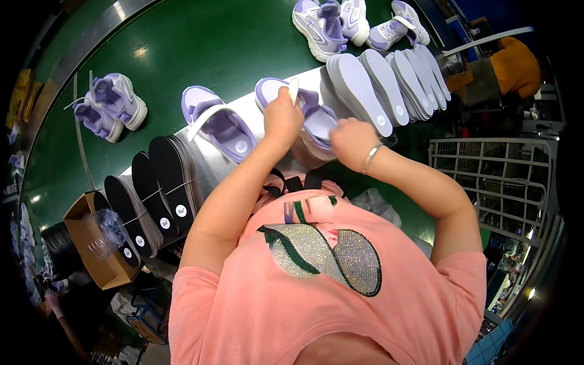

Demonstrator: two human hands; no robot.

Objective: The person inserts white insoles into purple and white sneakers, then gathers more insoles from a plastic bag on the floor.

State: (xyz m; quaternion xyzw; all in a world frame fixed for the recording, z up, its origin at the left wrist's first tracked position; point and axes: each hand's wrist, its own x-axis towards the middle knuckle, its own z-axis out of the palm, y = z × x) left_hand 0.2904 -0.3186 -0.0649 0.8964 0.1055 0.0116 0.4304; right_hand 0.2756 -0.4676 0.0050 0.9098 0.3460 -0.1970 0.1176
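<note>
A lavender-and-white shoe (266,92) lies on the pale work ledge in front of me, its toe pointing away. My left hand (283,121) is closed on its white strap (294,90), which stands up above the opening. Curled fingers of my right hand (354,143) grip the shoe at its heel rim; the fingertips are partly hidden. A pale insole (319,121) shows inside the opening. Just left of it, a matching shoe (204,99) rests with its strap across the opening and a round white sticker on the insole inside.
Pale insoles (356,85) stand in stacks to the right. Black-topped insoles (164,158) lie in tied bundles at left, beside a cardboard box (115,267). More lavender shoes sit on the green belt (164,48), a pair (111,106) at left and several (328,27) farther off. A wire rack (486,176) is at right.
</note>
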